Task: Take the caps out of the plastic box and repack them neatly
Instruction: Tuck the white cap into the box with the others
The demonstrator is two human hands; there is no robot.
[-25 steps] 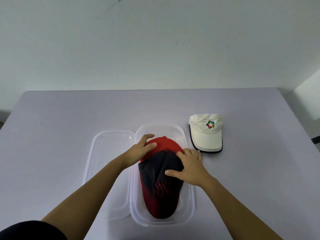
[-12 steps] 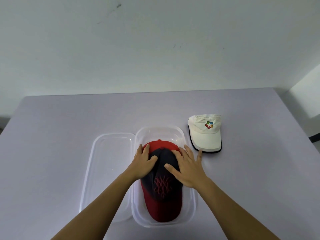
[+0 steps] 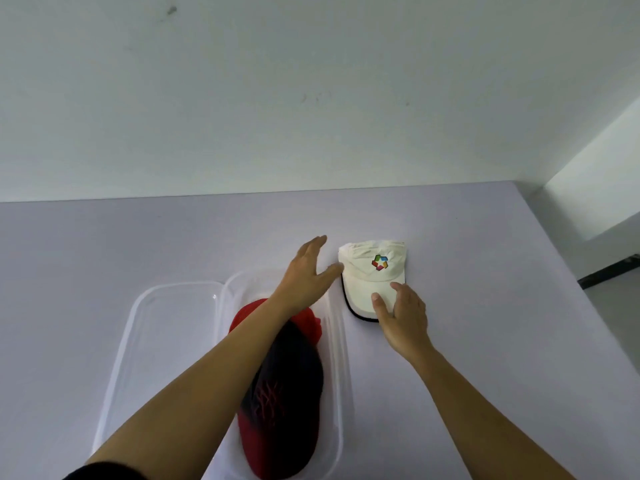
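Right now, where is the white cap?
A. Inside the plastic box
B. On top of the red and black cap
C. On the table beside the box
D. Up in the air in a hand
C: the white cap lies flat on the table, to the right of the plastic box, while the red and black cap sits inside that box.
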